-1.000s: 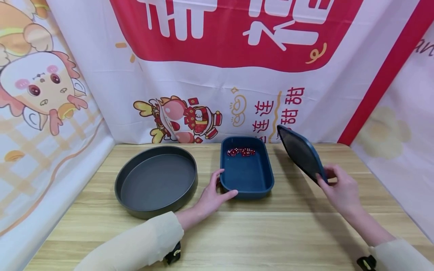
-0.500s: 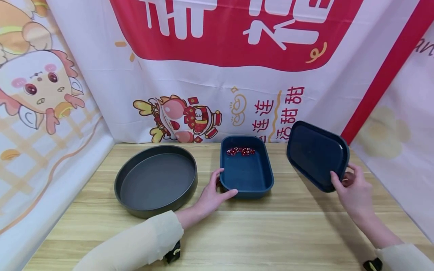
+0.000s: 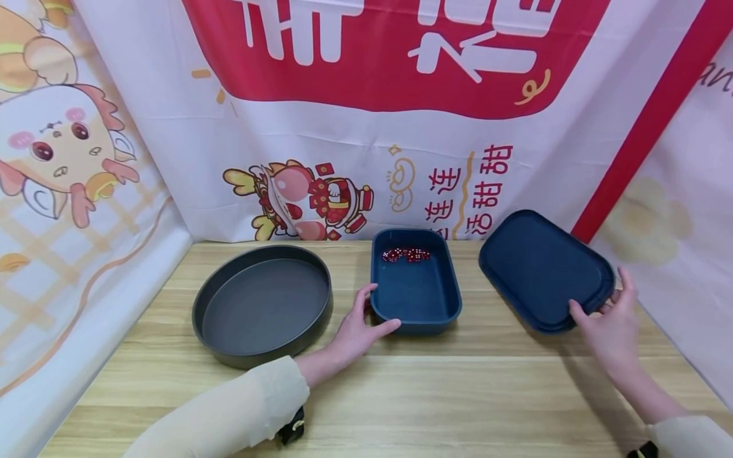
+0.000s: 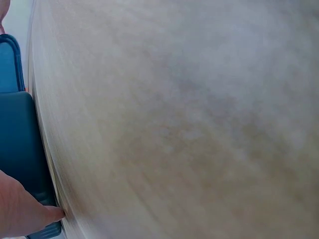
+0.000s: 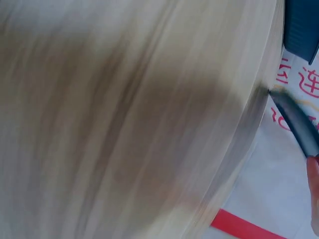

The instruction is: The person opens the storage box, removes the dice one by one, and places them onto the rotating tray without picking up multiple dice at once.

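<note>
While the left hand (image 3: 356,329) rests with relaxed fingers on the blue box (image 3: 415,289) (dice inside), the right hand (image 3: 608,323) pinches the tilted lid (image 3: 541,270) at its edge.

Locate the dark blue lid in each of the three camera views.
Head: the dark blue lid lies right of the blue box, its near edge in the right hand.
Left wrist: not in view; only the box's wall shows.
Right wrist: its edge at far right, seen edge-on.
Shared landmark: the wooden table.
</note>
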Motion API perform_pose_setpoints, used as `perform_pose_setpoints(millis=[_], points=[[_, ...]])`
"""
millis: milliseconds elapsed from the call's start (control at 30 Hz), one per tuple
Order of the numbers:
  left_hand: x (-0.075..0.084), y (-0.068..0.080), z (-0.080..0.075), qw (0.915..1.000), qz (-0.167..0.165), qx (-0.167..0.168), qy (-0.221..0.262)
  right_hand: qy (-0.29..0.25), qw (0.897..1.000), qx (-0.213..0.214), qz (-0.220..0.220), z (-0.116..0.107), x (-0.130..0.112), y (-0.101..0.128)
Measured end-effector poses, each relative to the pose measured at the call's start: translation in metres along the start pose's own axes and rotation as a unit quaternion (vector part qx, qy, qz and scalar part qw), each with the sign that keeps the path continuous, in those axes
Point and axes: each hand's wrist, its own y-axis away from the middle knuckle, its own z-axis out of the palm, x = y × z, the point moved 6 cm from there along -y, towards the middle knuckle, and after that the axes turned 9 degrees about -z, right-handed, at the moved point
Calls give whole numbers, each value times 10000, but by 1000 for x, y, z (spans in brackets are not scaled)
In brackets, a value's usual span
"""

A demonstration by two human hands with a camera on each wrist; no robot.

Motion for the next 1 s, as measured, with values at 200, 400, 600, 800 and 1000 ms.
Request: perform_pose_setpoints(millis=[200, 400, 600, 800, 1000], points=[[-2, -1, 0, 10000, -35, 6, -38, 351, 9989, -316, 30, -3, 15, -2], [-2, -3, 0, 10000, -8, 20, -24, 740, 9936, -844, 128, -1, 27, 0], [-3, -3, 0, 10000, -13, 8, -51, 1097, 9793, -1687, 198, 8, 42, 1], [-2, -2, 0, 10000, -22, 3, -29, 1071, 9567, -2662, 479, 20, 57, 7], [-2, -2, 0, 10000, -31, -5, -18, 1051, 9435, -3114, 432, 25, 65, 9]])
